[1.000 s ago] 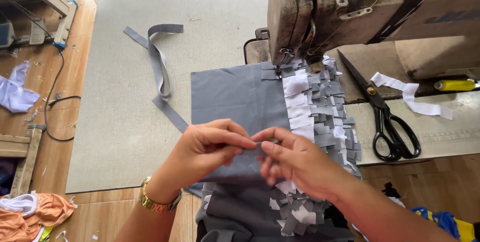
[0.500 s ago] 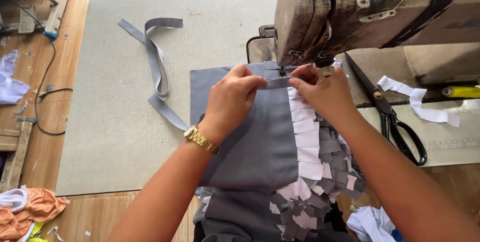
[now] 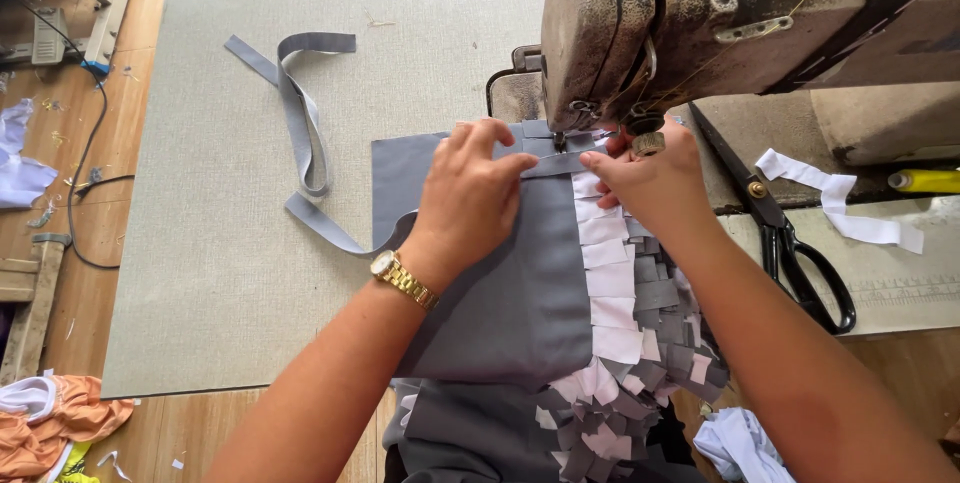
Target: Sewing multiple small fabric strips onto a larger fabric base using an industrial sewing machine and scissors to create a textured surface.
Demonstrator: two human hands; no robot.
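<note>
Fabric (image 3: 520, 283), a grey panel, lies flat on the table (image 3: 230, 193) under the sewing machine (image 3: 700, 23), its far edge at the needle. Head view: a column of overlapping white and grey tabs (image 3: 615, 283) runs down the panel's right side toward the person, so much of the row looks sewn already. A grey strip (image 3: 555, 165) lies crosswise at the top edge by the presser foot, seemingly the piece now being attached. The panel's long axis runs from the person toward the machine; the strip lies across it.

Left hand (image 3: 470, 198) presses the strip, fingers curled narrow on it. Right hand (image 3: 650, 178) pinches the strip's other end beside the needle. Scissors (image 3: 790, 233) lie to the right.
</note>
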